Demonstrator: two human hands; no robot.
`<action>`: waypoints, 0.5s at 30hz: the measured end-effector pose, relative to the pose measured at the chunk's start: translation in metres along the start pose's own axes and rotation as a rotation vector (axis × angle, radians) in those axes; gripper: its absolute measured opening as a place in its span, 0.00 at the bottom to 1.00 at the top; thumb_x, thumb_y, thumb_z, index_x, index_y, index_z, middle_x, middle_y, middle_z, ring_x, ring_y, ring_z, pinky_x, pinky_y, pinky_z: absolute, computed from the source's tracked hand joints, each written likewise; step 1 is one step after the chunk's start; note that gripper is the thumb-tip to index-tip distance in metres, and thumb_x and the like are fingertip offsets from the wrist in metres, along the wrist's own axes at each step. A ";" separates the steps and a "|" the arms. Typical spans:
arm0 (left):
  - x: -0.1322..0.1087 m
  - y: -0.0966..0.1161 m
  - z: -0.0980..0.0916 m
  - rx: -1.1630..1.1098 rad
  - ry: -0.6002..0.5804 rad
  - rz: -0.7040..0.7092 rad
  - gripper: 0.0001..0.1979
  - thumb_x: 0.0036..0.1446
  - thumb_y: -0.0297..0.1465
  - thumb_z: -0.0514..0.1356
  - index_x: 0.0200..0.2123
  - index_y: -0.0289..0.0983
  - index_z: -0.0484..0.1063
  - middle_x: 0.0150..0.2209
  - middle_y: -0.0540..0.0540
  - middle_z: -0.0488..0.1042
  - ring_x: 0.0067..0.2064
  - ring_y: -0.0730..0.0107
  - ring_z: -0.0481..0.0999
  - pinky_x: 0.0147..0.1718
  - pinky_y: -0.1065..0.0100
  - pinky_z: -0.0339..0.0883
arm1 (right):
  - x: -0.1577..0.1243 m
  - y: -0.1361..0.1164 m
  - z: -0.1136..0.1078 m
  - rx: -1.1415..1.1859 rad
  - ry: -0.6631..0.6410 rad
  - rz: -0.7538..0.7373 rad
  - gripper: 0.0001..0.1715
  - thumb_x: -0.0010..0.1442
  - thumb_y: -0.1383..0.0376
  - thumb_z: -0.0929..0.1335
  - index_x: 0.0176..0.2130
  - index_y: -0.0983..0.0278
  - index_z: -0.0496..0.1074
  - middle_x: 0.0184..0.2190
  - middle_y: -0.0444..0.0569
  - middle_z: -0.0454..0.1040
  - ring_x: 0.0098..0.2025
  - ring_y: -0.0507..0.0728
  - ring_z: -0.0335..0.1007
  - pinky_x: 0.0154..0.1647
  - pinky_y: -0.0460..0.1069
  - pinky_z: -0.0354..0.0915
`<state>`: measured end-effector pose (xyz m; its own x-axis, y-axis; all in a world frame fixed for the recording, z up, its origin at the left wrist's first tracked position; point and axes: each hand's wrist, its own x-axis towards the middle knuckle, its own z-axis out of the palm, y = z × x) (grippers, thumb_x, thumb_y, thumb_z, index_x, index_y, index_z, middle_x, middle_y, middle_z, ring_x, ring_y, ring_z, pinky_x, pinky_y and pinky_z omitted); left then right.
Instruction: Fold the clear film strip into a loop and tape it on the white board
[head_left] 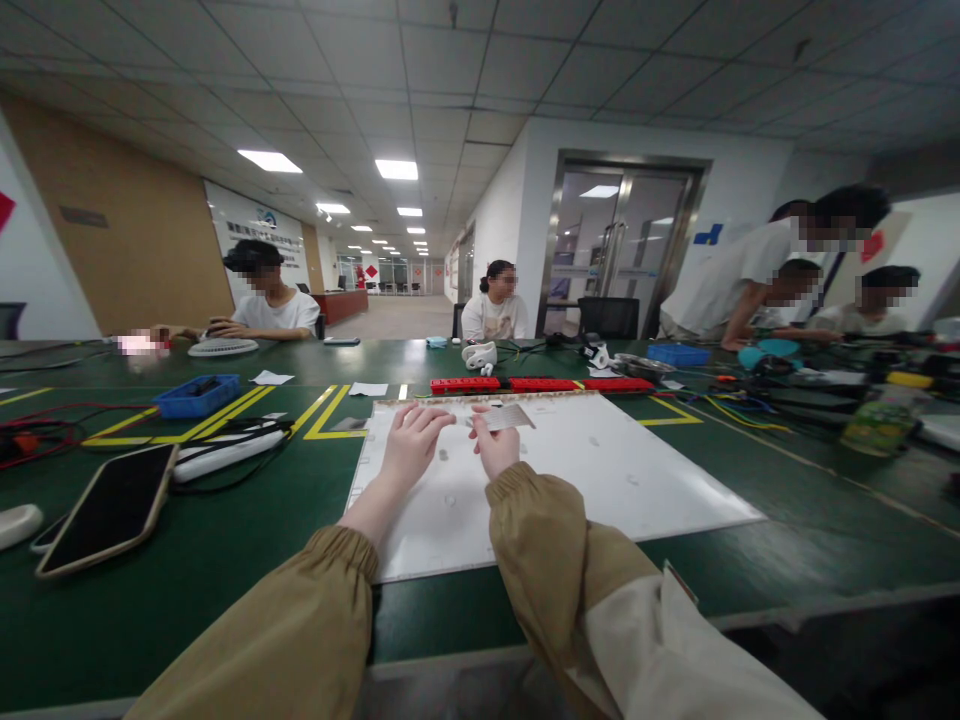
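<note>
My right hand (498,448) grips a thin, flat, greyish plate (510,417) between thumb and fingers, its free end pointing right. Close by on the left, my left hand (412,440) has its fingers bent and drawn together at the tips; anything pinched there is too small to make out. Both hands are over the far part of a large white panel (570,490), which lies flat on the green table. A few small pale round marks or pieces (450,500) show on the panel's surface.
A red strip (540,384) runs behind the panel. To the left are a smartphone (112,505), a white cabled bar (225,450) and a blue tray (199,396). Wires and a yellow-lidded jar (885,415) stand right. Several people sit or stand across the table (300,620).
</note>
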<state>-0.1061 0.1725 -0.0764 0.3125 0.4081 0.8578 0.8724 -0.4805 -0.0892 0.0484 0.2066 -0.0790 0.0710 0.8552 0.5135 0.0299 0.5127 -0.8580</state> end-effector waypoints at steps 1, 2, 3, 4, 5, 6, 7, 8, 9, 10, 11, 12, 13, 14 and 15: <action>0.000 0.000 -0.001 -0.008 0.006 -0.005 0.13 0.61 0.24 0.49 0.42 0.43 0.70 0.42 0.49 0.75 0.45 0.67 0.71 0.54 0.60 0.52 | 0.000 0.001 0.000 0.003 -0.021 0.010 0.22 0.53 0.56 0.63 0.40 0.70 0.71 0.19 0.44 0.68 0.15 0.48 0.59 0.14 0.42 0.58; 0.000 0.001 -0.001 -0.013 0.008 -0.016 0.12 0.61 0.25 0.50 0.42 0.43 0.70 0.41 0.49 0.75 0.44 0.67 0.71 0.55 0.59 0.51 | 0.000 0.002 0.000 -0.008 -0.052 0.025 0.22 0.53 0.56 0.63 0.39 0.71 0.71 0.19 0.45 0.68 0.14 0.48 0.59 0.15 0.42 0.58; 0.000 0.001 -0.001 -0.014 0.008 -0.033 0.11 0.62 0.25 0.50 0.41 0.42 0.70 0.40 0.50 0.75 0.44 0.68 0.71 0.56 0.58 0.49 | 0.000 0.004 0.001 -0.027 -0.086 0.037 0.21 0.54 0.56 0.63 0.38 0.71 0.72 0.20 0.45 0.69 0.14 0.48 0.60 0.15 0.42 0.58; -0.001 0.001 -0.001 -0.011 0.006 -0.054 0.10 0.62 0.26 0.50 0.40 0.42 0.70 0.38 0.50 0.76 0.43 0.68 0.72 0.57 0.57 0.47 | -0.001 0.006 0.001 -0.048 -0.118 0.045 0.21 0.54 0.57 0.63 0.38 0.71 0.72 0.21 0.46 0.70 0.14 0.48 0.60 0.15 0.42 0.58; -0.001 0.002 -0.001 -0.006 0.003 -0.075 0.10 0.62 0.27 0.50 0.39 0.42 0.70 0.37 0.51 0.76 0.43 0.67 0.72 0.58 0.56 0.45 | -0.002 0.007 0.001 -0.067 -0.145 0.048 0.20 0.55 0.57 0.63 0.38 0.71 0.72 0.21 0.46 0.70 0.14 0.47 0.60 0.16 0.42 0.58; -0.001 0.002 -0.001 0.000 0.000 -0.093 0.09 0.62 0.27 0.50 0.38 0.42 0.70 0.36 0.51 0.76 0.43 0.67 0.72 0.58 0.55 0.43 | -0.002 0.007 0.001 -0.087 -0.172 0.049 0.20 0.55 0.57 0.62 0.38 0.71 0.72 0.21 0.46 0.71 0.14 0.47 0.60 0.16 0.42 0.58; -0.001 0.002 -0.001 0.006 -0.004 -0.106 0.09 0.62 0.27 0.51 0.37 0.42 0.70 0.35 0.51 0.75 0.43 0.66 0.71 0.59 0.54 0.41 | -0.003 0.007 0.002 -0.109 -0.200 0.049 0.20 0.56 0.58 0.62 0.38 0.70 0.72 0.22 0.46 0.71 0.14 0.47 0.61 0.17 0.42 0.58; -0.002 0.002 0.000 0.010 -0.006 -0.114 0.08 0.62 0.27 0.51 0.37 0.42 0.69 0.34 0.51 0.75 0.43 0.66 0.71 0.58 0.53 0.40 | -0.004 0.007 0.002 -0.131 -0.229 0.050 0.20 0.58 0.58 0.61 0.38 0.70 0.73 0.22 0.46 0.72 0.14 0.46 0.61 0.18 0.42 0.59; -0.002 0.003 0.000 0.011 -0.009 -0.119 0.08 0.62 0.28 0.51 0.36 0.42 0.69 0.33 0.51 0.75 0.43 0.66 0.71 0.58 0.53 0.40 | -0.005 0.006 0.002 -0.154 -0.253 0.050 0.20 0.59 0.58 0.60 0.37 0.69 0.73 0.22 0.46 0.72 0.14 0.46 0.61 0.19 0.42 0.59; -0.002 0.003 0.001 0.010 -0.011 -0.122 0.08 0.62 0.28 0.51 0.36 0.42 0.69 0.33 0.52 0.75 0.42 0.66 0.71 0.58 0.54 0.40 | -0.006 0.005 0.002 -0.176 -0.276 0.050 0.20 0.60 0.58 0.59 0.36 0.69 0.73 0.22 0.46 0.72 0.14 0.46 0.61 0.20 0.41 0.60; -0.002 0.002 0.001 0.007 -0.014 -0.127 0.07 0.62 0.28 0.51 0.35 0.42 0.69 0.32 0.52 0.75 0.42 0.66 0.71 0.57 0.54 0.41 | -0.007 0.005 0.003 -0.188 -0.293 0.046 0.21 0.60 0.57 0.59 0.36 0.69 0.73 0.22 0.46 0.72 0.14 0.46 0.61 0.20 0.42 0.60; -0.002 0.002 0.002 0.002 -0.016 -0.132 0.07 0.62 0.29 0.51 0.35 0.42 0.69 0.32 0.52 0.75 0.41 0.67 0.71 0.57 0.54 0.41 | -0.007 0.005 0.003 -0.183 -0.304 0.041 0.21 0.60 0.56 0.59 0.35 0.69 0.73 0.22 0.46 0.72 0.14 0.46 0.61 0.20 0.42 0.60; -0.002 0.002 0.002 -0.005 -0.016 -0.138 0.07 0.62 0.29 0.51 0.35 0.42 0.69 0.32 0.52 0.75 0.41 0.67 0.71 0.57 0.55 0.42 | -0.007 0.006 0.003 -0.167 -0.312 0.038 0.21 0.59 0.55 0.60 0.35 0.69 0.73 0.22 0.45 0.71 0.14 0.46 0.61 0.19 0.42 0.60; -0.002 0.002 0.002 -0.014 -0.014 -0.145 0.08 0.62 0.29 0.51 0.35 0.42 0.70 0.32 0.51 0.75 0.41 0.67 0.71 0.57 0.55 0.42 | -0.007 0.007 0.004 -0.147 -0.319 0.034 0.21 0.58 0.54 0.62 0.36 0.69 0.72 0.22 0.45 0.71 0.14 0.46 0.61 0.18 0.42 0.59; -0.002 0.001 0.002 -0.024 -0.012 -0.150 0.08 0.61 0.29 0.51 0.35 0.42 0.70 0.32 0.51 0.75 0.41 0.66 0.71 0.56 0.55 0.42 | -0.007 0.009 0.005 -0.130 -0.323 0.031 0.20 0.57 0.54 0.63 0.36 0.69 0.72 0.22 0.45 0.71 0.15 0.46 0.61 0.17 0.42 0.59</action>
<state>-0.1047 0.1727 -0.0798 0.1835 0.4857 0.8546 0.9005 -0.4318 0.0521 0.0431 0.2055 -0.0904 -0.2452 0.8606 0.4464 0.1606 0.4901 -0.8567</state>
